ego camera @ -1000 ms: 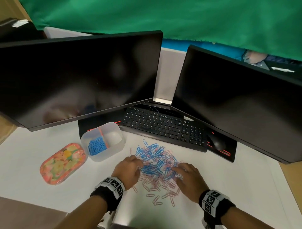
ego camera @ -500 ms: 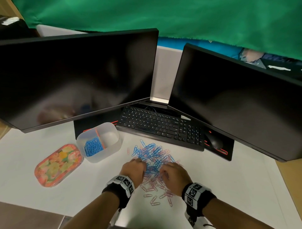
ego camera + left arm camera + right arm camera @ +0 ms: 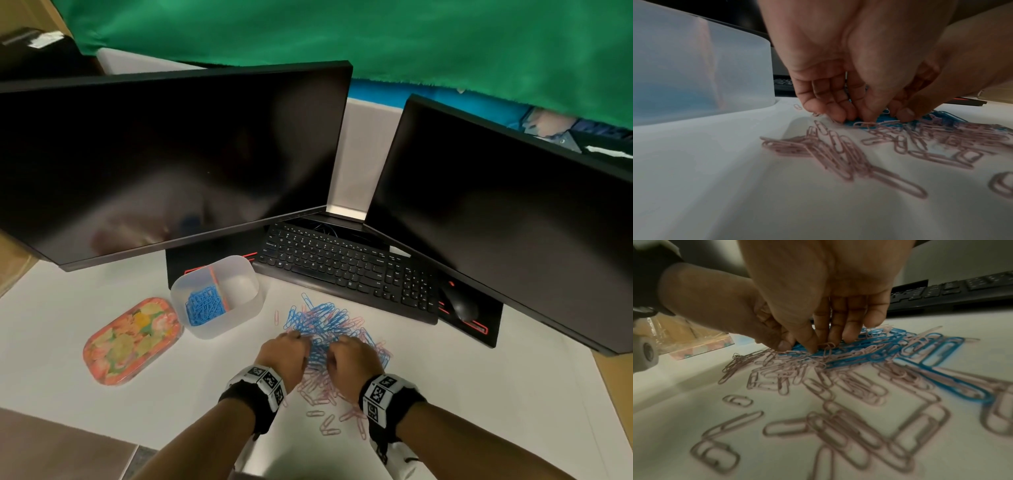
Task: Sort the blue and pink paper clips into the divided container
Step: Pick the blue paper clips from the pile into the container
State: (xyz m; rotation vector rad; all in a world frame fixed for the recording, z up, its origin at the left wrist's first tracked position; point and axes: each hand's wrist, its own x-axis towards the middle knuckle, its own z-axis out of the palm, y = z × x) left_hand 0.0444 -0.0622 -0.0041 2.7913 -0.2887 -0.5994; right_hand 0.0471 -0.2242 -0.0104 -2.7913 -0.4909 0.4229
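Left hand [image 3: 286, 353] and right hand [image 3: 352, 358] side by side, fingertips curled, pinching blue clips [image 3: 322, 325] from mixed pile on bench [image 3: 479, 394]; pink clips [image 3: 318, 394] nearer wrists; divided container [image 3: 219, 298] left of pile.

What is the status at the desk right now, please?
Left hand and right hand gathering blue clips from the mixed pile. Container: blue side part filled, other side bare. Nothing in the way.
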